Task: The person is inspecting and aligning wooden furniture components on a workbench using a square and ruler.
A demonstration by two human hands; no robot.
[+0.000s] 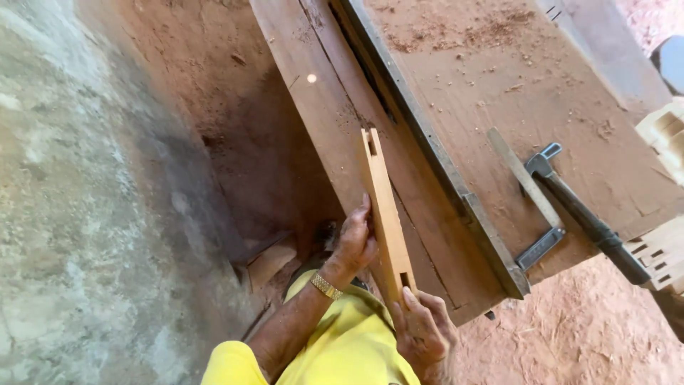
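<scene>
Near the worktop's (499, 78) front edge, holding a slim wooden rail (385, 214) upright and slightly tilted. Left hand (354, 239) gripping its middle from the left side, fingers wrapped on the face; right hand (425, 329) closing around its near end, just below a small cut notch. Another mortise showing at the far end. Lying well apart on the dusty worktop: a hammer (581, 214) beside a metal clamp (531, 203). Risking, likely, a slip of the rail from the dusty grip, or knocking its far end against the worktop edge and bruising the mortise.
</scene>
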